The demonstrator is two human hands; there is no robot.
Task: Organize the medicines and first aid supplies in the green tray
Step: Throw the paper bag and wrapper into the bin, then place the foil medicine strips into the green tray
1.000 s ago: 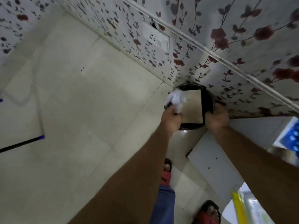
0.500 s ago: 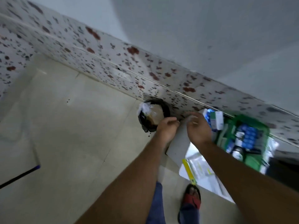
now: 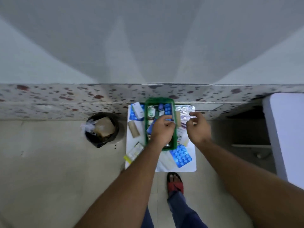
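Beside the glossy green plastic tray (image 3: 159, 100), a blue blister pack (image 3: 181, 155) shines like foil; the white tabletop (image 3: 191, 162) looks smooth, the floor (image 3: 49, 162) tiled and faintly glossy.

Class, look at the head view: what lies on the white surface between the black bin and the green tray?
In the head view, between the black bin and green tray: a white medicine box and a tan box.

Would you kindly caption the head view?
Left hand reaching into the green tray while the right hand hovers beside it.
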